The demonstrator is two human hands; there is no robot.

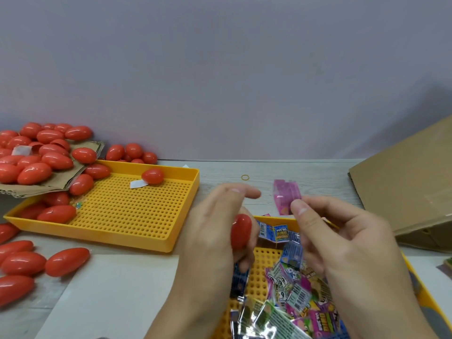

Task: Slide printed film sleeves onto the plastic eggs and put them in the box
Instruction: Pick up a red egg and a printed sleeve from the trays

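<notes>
— Item in work?
— One red egg [241, 231], gripped in left hand [215, 231], fingers curled round it. One pink film sleeve [286, 200], pinched by right hand [342, 243] between thumb and fingers, just right of the egg, apart from it.
— Stock?
— Heap of printed sleeves [293, 297] in near yellow tray [263, 259], below both hands; too tangled to count. Second yellow tray [137, 216] to the left, several eggs inside. Loose eggs [36, 152] heaped on cardboard at far left, uncounted.
— Box?
— One cardboard box [411, 184], right side of bench [244, 171].
</notes>
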